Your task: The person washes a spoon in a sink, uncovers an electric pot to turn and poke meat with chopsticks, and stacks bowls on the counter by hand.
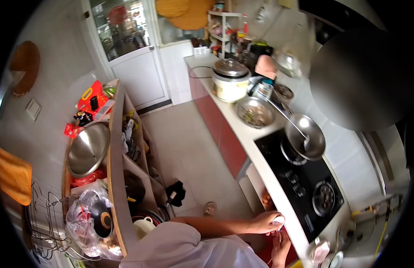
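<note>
Near the counter's front edge, my left hand (264, 223) is closed around a small white rounded thing (278, 220), which pokes out at the thumb side. Its kind is too small to make out. Just below it, my right hand (280, 248) has its fingers bent together close to the left fingertips. Whatever those right fingers pinch is hidden or too small to name. Beside both hands runs the pale counter edge (289, 228), with the black gas stove (301, 187) beyond it.
A wok (305, 134) with a ladle (306, 142) in it sits on the far burner. A metal bowl of food (255, 112) and a rice cooker (230, 82) stand farther along. At left, a shelf unit (120, 178) carries a large steel basin (88, 149). A dark cloth-like thing (176, 193) is low beside the shelves.
</note>
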`<action>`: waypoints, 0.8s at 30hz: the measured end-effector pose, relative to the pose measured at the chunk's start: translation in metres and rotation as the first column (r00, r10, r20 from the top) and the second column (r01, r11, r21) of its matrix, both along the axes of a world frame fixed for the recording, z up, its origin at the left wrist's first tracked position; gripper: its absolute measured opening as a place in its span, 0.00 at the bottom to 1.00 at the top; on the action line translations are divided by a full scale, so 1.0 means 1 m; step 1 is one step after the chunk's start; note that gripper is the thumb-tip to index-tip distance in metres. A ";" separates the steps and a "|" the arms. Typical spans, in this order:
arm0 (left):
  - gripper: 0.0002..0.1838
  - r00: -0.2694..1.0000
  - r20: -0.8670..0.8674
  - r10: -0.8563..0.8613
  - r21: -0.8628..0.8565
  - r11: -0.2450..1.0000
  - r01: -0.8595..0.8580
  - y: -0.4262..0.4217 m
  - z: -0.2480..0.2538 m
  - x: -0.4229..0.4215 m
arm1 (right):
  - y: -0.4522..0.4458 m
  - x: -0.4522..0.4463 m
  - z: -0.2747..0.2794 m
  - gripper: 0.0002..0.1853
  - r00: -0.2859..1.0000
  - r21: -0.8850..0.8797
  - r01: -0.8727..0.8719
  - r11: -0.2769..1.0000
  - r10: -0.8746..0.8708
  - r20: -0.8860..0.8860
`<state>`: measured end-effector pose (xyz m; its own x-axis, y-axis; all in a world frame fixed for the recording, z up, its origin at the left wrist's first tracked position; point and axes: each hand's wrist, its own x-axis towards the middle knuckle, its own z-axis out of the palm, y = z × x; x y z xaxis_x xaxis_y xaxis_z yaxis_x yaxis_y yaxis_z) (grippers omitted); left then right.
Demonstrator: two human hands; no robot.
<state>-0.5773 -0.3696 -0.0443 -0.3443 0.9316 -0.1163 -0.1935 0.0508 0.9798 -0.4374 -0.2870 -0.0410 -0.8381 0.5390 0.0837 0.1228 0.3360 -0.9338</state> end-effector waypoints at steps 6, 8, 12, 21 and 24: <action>0.14 0.986 -0.021 0.165 0.040 0.986 -0.164 -0.041 -0.009 -0.137 | -0.018 -0.146 -0.001 0.09 0.988 0.003 -0.133 0.991 0.133 0.078; 0.13 0.973 -0.059 0.224 0.050 0.974 -0.221 -0.061 -0.009 -0.181 | -0.024 -0.188 0.008 0.09 0.961 -0.014 -0.215 0.977 0.214 0.176; 0.13 0.882 0.135 0.450 0.086 0.882 -0.463 -0.113 -0.004 -0.267 | -0.044 -0.267 0.015 0.07 0.897 -0.203 -0.294 0.934 0.343 0.278; 0.14 0.759 0.087 0.645 -0.030 0.763 -0.645 -0.178 0.005 -0.394 | -0.075 -0.429 -0.012 0.05 0.795 -0.208 -0.498 0.842 0.538 0.278; 0.14 0.743 0.057 0.666 -0.065 0.746 -0.663 -0.198 0.015 -0.449 | -0.090 -0.492 -0.009 0.05 0.747 -0.242 -0.532 0.811 0.584 0.316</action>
<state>-1.0263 -0.5673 -0.0288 -0.8638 0.4639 -0.1966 -0.2622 -0.0806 0.9616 -0.9293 -0.3773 -0.0497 -0.9465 -0.0514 -0.3186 0.2845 0.3329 -0.8990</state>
